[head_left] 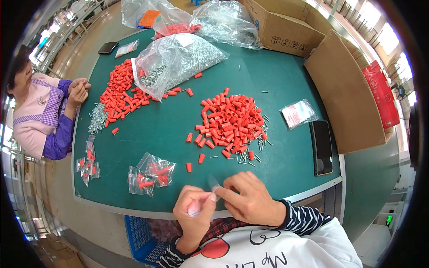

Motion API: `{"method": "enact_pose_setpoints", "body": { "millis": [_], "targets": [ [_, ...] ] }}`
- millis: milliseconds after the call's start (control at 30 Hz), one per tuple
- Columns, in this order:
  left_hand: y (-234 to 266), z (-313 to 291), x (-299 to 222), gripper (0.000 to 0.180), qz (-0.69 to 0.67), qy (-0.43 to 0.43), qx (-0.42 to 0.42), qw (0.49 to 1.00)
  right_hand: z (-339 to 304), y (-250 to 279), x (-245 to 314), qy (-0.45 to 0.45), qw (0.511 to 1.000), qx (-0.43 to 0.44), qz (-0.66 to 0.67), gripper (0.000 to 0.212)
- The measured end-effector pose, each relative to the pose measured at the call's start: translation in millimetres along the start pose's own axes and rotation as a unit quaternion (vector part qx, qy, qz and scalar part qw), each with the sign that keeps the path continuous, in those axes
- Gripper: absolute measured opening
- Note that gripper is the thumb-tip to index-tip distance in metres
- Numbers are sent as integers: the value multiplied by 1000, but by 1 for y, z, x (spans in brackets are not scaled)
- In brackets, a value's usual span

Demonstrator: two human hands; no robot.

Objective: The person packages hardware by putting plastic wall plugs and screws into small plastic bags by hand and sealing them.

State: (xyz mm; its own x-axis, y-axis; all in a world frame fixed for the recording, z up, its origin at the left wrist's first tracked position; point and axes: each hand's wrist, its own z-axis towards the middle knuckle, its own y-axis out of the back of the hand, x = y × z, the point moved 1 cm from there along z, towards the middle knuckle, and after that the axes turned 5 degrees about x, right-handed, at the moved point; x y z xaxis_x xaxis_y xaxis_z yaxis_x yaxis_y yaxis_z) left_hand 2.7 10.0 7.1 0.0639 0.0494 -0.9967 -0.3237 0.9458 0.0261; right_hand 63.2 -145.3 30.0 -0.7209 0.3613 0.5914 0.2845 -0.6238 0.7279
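Note:
My left hand [194, 209] is closed at the table's near edge, with something whitish showing in its curled fingers that I cannot make out. Close beside it, my right hand [250, 196] pinches a small clear plastic bag [213, 182], smeared by motion. Beyond my hands lies a heap of red tapered plastic caps [232, 118], with loose screws [245, 156] along its near right side. A few stray caps [188, 167] lie just ahead of my left hand. Several filled clear bags [152, 174] with red caps inside rest to the left.
A co-worker [44, 107] sits at the left, hands together, near more red caps [120, 89], screws [98, 118] and filled bags [88, 163]. A large bag of screws [178, 58] lies farther back. Cardboard boxes [348, 98], a phone [321, 147] and a packet [298, 114] stand right.

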Motion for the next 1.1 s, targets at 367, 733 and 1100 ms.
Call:
{"method": "enact_pose_setpoints", "body": {
  "millis": [367, 733, 1100],
  "targets": [
    [8, 15, 2, 69, 159, -129, 271, 941, -16, 39, -4, 89, 989, 100, -62, 24],
    [2, 22, 1, 65, 122, -176, 311, 926, -23, 38, -9, 28, 988, 132, 71, 23],
    [6, 26, 8, 48, 61, -103, 253, 960, -14, 41, -12, -11, 992, 82, 94, 28]
  ]
}}
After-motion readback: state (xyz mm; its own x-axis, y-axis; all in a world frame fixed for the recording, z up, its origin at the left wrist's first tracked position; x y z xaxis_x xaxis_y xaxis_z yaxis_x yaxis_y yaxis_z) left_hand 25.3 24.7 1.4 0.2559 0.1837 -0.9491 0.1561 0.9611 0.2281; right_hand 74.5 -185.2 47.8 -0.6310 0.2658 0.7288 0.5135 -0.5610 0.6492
